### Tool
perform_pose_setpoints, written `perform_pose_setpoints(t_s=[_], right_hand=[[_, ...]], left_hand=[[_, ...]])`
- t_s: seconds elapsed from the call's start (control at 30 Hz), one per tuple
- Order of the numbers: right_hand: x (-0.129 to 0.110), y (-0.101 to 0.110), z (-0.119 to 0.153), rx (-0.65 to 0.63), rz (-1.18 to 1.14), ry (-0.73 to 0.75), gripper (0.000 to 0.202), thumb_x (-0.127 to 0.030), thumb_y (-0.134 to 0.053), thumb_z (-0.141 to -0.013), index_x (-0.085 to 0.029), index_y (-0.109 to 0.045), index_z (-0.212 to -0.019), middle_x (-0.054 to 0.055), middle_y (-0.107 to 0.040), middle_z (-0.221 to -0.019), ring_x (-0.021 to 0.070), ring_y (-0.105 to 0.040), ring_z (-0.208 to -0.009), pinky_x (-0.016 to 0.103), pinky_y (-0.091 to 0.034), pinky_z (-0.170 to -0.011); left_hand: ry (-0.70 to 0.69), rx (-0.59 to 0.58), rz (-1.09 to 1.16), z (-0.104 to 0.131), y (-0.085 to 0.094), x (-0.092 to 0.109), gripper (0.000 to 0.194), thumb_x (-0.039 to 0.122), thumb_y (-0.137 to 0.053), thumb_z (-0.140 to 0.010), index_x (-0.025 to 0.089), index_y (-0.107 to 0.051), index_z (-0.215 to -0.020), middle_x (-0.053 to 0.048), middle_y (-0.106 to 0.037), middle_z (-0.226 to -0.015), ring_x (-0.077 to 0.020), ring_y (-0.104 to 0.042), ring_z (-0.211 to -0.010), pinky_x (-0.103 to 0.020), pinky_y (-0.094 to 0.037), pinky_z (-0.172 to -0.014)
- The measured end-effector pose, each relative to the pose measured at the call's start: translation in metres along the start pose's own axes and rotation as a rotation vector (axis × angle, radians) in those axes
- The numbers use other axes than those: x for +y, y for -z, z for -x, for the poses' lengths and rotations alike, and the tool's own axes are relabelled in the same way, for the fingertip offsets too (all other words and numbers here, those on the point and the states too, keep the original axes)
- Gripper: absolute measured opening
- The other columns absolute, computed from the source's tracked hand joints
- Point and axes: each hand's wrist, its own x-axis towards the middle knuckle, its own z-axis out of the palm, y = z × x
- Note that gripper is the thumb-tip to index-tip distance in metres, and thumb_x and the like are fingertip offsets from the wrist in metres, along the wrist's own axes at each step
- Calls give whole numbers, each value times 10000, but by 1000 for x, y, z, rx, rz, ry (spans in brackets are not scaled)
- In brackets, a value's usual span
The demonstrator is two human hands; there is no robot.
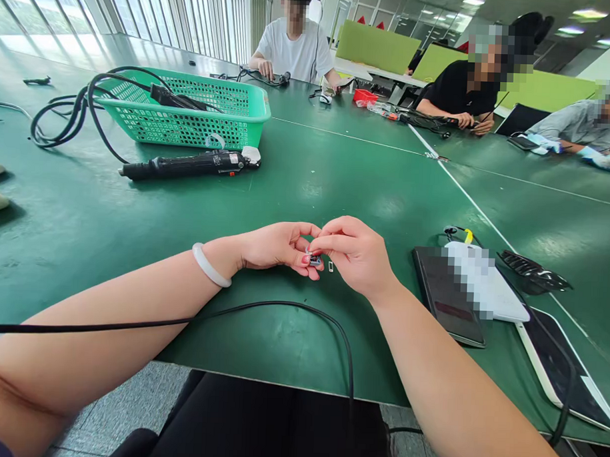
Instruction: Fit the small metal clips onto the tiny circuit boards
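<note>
My left hand (287, 246) pinches a small electronic part (314, 260), dark with bluish and silvery bits, between thumb and fingers just above the green table. Against it, my right hand (353, 253) is closed in a pinch, thumb and forefinger meeting at the part's upper side. What the right fingertips hold, if anything, is too small to make out. Just below the right fingers, a tiny pale rectangular piece (330, 267) lies on the table.
A black electric screwdriver (192, 164) lies before a green plastic basket (189, 111) with a cable. One black cable (282, 303) crosses near my forearms. At right are a dark phone (445, 293), a white device (488, 281) and a tablet (565, 357). Several people work across the table (307, 168).
</note>
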Motion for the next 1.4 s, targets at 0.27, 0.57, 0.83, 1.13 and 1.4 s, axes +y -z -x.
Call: perform_pose_setpoints(t_s=[0.27,0.57,0.83,1.13,1.4], right_hand=[[1,10,-2,1,-89,-138,191,-148,-560,-851,-250,-711,-789,-3,-613,-788,106,-564,-718,255,-462,-649],[-2,10,-1,-107,-105,-180,121,-158,-624,-801,-240,-697,-753,-2,-612,-822,120,-577,-757,274,-483,-697],[1,11,1,-148,2,-114,172,-174,-577,-842,-269,-721,-841,8,-631,-859,134,-586,-805,291,-490,-709],[-1,10,0,-136,51,-102,142,-189,-597,-830,-255,-722,-822,10,-643,-850,139,-594,-795,295,-498,-717],[3,11,0,-180,144,-105,160,-182,-579,-831,-248,-724,-822,20,-649,-862,153,-582,-800,313,-494,-723]], left_hand=[[4,41,-22,-1,1,1,394,208,-785,-656,145,-525,-946,-33,-705,-788,-133,-693,-718,-245,-527,-692],[3,54,-30,-2,2,0,390,173,-773,-664,141,-535,-972,-38,-712,-773,-136,-694,-714,-257,-535,-701],[-21,98,-81,-3,3,-2,333,137,-722,-711,138,-545,-992,-38,-716,-777,-128,-691,-736,-266,-533,-736],[-31,133,-60,-4,1,-1,270,59,-671,-718,134,-539,-942,-19,-705,-734,-116,-689,-723,-242,-529,-715],[-40,196,-88,-6,0,-2,208,39,-659,-712,126,-546,-863,-2,-690,-700,-104,-682,-701,-223,-520,-675]])
